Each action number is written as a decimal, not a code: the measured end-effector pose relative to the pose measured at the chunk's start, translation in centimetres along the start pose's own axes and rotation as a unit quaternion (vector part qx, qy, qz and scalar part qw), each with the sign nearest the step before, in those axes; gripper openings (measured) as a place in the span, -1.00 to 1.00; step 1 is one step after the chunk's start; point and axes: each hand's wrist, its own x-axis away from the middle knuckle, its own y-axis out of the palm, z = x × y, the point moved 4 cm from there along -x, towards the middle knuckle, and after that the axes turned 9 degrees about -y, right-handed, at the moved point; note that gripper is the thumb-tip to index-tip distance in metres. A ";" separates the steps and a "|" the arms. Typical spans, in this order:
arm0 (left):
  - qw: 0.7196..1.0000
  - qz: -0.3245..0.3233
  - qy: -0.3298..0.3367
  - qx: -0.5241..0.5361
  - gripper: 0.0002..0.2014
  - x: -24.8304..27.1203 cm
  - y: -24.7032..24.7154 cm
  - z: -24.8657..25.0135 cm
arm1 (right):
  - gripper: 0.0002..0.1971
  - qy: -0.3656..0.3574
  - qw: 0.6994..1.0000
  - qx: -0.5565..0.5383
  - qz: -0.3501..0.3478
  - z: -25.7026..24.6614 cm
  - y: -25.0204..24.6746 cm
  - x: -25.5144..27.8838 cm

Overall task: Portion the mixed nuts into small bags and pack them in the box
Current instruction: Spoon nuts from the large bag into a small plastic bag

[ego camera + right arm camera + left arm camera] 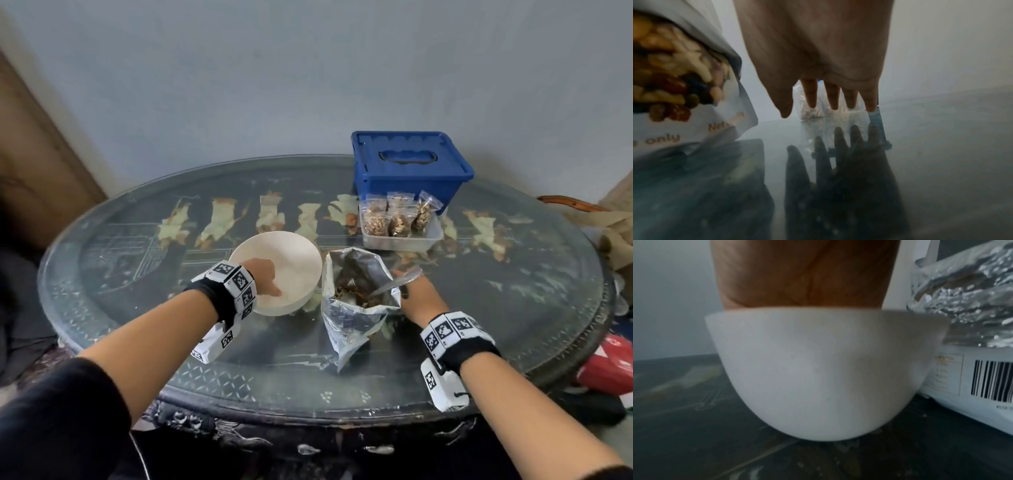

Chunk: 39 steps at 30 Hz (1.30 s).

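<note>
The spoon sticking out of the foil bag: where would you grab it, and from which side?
Grip the spoon by its free handle end, coming from the right, probably with the right hand, which is open beside it. Its bowl end is down among the nuts in the foil bag, while the handle slants up over the bag's right edge.

The glass-topped table (479, 308) carries a white bowl (294, 253), an open foil bag (352, 315), a clear tub (400, 240) and a blue box (407, 171).

Crinkled foil pouch (356, 291) — glossy glass tabletop (479, 308)
</note>
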 end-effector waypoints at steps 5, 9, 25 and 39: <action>1.000 0.003 -0.017 -0.011 -0.47 -0.3 0.6 0.7 | -0.37 0.006 0.995 0.080 -0.066 0.8 1.3 -0.1; 1.000 -0.005 -0.023 0.003 -0.55 -0.6 0.8 0.8 | -0.37 0.011 0.995 0.078 -0.063 1.1 1.3 -0.3; 0.955 0.046 -0.041 0.292 -0.85 -1.7 -0.8 -1.2 | -0.35 0.031 0.996 0.065 -0.047 0.7 1.5 0.0; 0.761 0.100 0.064 0.638 -0.89 5.0 -5.0 -0.3 | -0.74 0.008 0.954 -0.144 0.264 -3.7 -8.6 3.3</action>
